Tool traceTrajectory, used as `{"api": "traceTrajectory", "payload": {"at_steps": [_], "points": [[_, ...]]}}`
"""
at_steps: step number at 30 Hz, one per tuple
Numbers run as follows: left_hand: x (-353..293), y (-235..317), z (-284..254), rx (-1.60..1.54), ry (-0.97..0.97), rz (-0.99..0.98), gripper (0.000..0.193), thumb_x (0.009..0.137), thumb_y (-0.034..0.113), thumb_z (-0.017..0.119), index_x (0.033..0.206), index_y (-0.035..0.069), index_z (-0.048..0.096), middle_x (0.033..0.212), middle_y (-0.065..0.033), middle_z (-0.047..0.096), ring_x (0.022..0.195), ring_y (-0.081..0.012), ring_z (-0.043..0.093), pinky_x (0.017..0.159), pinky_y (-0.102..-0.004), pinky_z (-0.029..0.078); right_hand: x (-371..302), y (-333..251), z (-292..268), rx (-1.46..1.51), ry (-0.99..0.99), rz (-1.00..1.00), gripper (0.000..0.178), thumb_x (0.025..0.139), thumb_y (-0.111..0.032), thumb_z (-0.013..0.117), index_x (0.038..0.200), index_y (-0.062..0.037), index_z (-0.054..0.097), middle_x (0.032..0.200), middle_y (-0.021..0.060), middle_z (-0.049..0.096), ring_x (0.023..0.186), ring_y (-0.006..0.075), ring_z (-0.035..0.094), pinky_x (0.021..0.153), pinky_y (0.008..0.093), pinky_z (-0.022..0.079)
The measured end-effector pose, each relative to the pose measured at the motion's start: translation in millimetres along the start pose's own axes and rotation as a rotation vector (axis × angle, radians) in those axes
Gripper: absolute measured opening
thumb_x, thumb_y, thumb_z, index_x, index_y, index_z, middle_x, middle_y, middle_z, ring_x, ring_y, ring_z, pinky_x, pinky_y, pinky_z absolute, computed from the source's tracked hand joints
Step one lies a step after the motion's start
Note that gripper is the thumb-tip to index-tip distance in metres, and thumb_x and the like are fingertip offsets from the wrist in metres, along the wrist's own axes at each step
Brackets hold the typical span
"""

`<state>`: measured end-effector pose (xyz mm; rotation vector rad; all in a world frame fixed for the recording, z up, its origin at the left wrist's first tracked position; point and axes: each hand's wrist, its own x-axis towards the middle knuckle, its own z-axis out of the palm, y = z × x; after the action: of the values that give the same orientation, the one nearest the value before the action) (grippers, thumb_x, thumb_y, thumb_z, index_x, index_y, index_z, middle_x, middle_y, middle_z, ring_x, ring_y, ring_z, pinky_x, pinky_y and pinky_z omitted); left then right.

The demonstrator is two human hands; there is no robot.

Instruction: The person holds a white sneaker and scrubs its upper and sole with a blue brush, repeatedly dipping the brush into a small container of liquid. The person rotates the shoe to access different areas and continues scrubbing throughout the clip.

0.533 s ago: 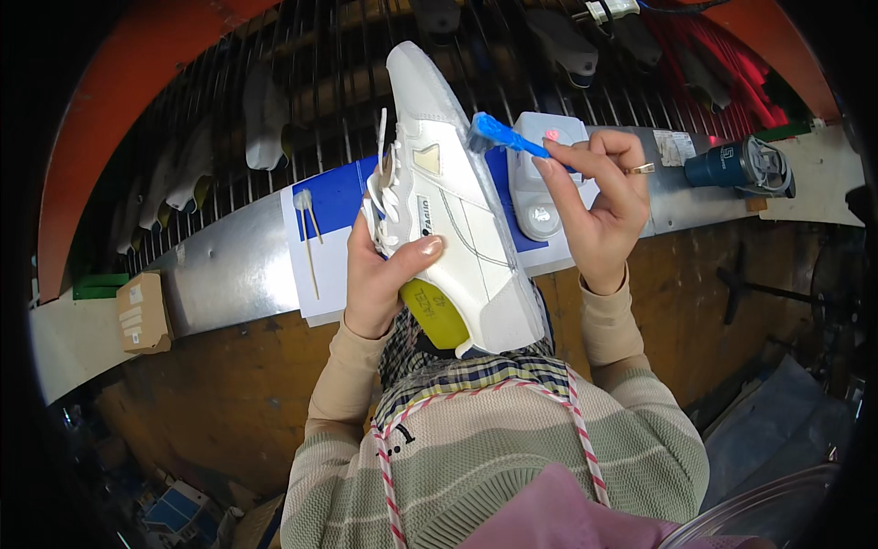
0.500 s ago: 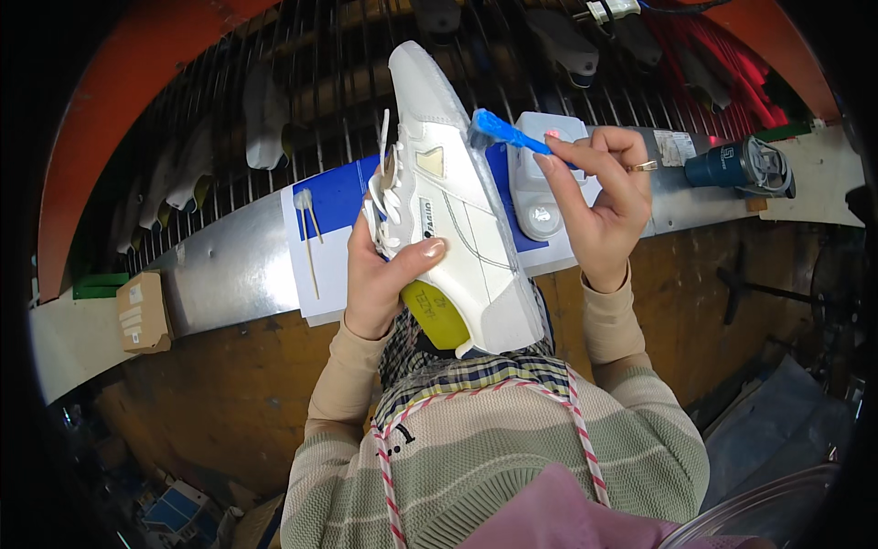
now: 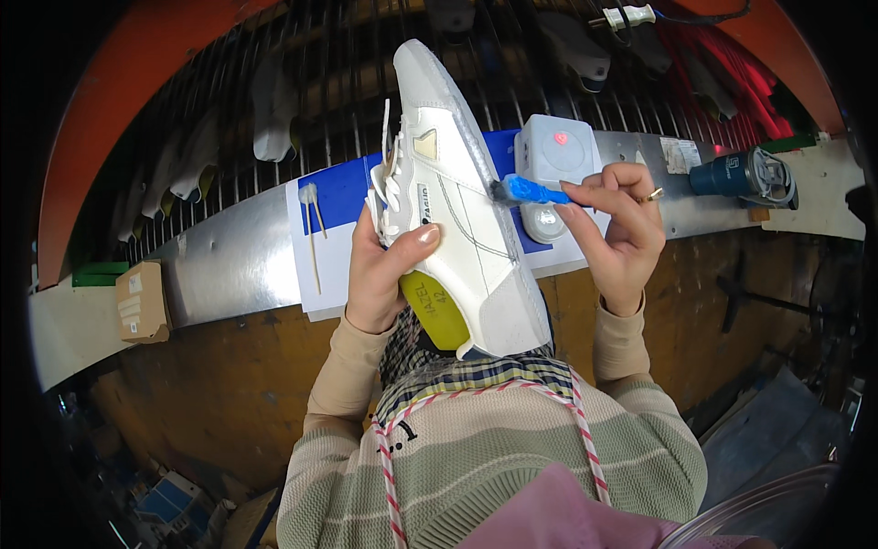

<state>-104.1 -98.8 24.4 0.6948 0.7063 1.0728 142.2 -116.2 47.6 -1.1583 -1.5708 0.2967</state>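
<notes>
My left hand [image 3: 389, 270] is closed around a white sneaker [image 3: 462, 238], thumb on its side and fingers hidden behind the laces. The shoe is tilted sideways, toe pointing away from me, with an olive-yellow insole [image 3: 434, 311] showing at the heel opening. Between thumb and fingers my right hand [image 3: 617, 224] pinches a small brush with a blue handle [image 3: 535, 190]. Its dark bristles touch the lower edge of the shoe's upper, along the sole about midway. A white container [image 3: 555, 146] with a clear rounded cap or dish stands behind the brush.
On white and blue sheets lie thin sticks and a brush [image 3: 313, 224]. Beyond the metal ledge [image 3: 229, 265], a rack of dark bars carries several shoes [image 3: 274, 114]. A cardboard box [image 3: 142, 302] stands at the left, a dark blue tumbler [image 3: 736, 176] at the right, a white plug [image 3: 629, 16] above.
My right hand has moved the brush toward me along the sole edge, from near the toe to about the middle. The left hand still holds the shoe in nearly the same place.
</notes>
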Motion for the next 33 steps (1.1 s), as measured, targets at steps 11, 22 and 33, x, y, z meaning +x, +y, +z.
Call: {"api": "traceTrajectory", "payload": {"at_steps": [11, 22, 33], "points": [[-8.4, -2.8, 5.8, 0.123, -0.003, 0.026, 0.078, 0.082, 0.005, 0.075, 0.148, -0.001, 0.034, 0.127, -0.0155, 0.062, 0.112, -0.0228, 0.065, 0.097, -0.035, 0.053, 23.4, 5.2, 17.0, -0.07, 0.154, -0.195, 0.026, 0.072, 0.0, 0.084, 0.097, -0.0005, 0.077, 0.09, 0.0049, 0.049, 0.07, 0.0108, 0.051, 0.059, 0.0232, 0.042], [-10.4, 3.1, 2.6, 0.091, -0.008, 0.04, 0.075, 0.082, 0.005, 0.073, 0.146, -0.001, 0.036, 0.126, -0.0154, 0.062, 0.109, -0.0222, 0.066, 0.094, -0.0339, 0.054, 41.4, 7.3, -3.9, -0.065, -0.024, -0.279, 0.026, 0.07, -0.001, 0.085, 0.095, -0.002, 0.078, 0.091, 0.0046, 0.05, 0.069, 0.0103, 0.049, 0.058, 0.0235, 0.041], [-1.6, 8.6, -0.6, -0.012, 0.039, 0.06, 0.056, 0.09, 0.01, 0.066, 0.14, 0.001, 0.042, 0.124, -0.0149, 0.062, 0.107, -0.0219, 0.066, 0.092, -0.0334, 0.055, -11.5, -7.7, -23.4, 0.137, -0.159, 0.139, 0.021, 0.073, -0.001, 0.081, 0.093, -0.0003, 0.078, 0.092, 0.0041, 0.05, 0.07, 0.0096, 0.051, 0.061, 0.0225, 0.04]]}}
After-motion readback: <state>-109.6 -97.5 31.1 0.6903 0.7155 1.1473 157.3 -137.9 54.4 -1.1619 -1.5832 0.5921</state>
